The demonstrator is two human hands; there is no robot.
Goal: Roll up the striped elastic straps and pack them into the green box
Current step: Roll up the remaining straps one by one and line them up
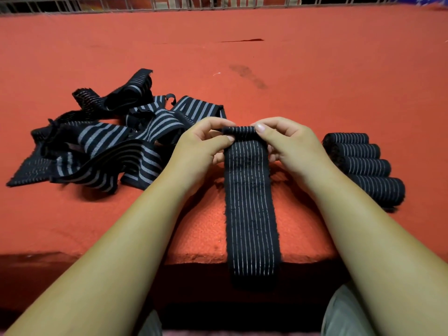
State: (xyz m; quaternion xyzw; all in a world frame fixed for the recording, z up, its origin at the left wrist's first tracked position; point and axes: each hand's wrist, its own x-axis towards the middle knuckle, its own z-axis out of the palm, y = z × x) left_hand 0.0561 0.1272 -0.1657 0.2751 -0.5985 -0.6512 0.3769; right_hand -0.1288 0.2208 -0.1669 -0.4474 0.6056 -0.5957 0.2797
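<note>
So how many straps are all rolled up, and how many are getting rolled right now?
Finished rolls: 4
Strap pinched by left hand and right hand: 1
Total: 5, not counting the tangled pile, too jumbled to count.

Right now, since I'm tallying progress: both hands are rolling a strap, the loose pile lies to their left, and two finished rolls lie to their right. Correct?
Almost. The head view shows four finished rolls on the right, not two. The left hand and right hand do roll the strap, with the loose pile to their left.
</note>
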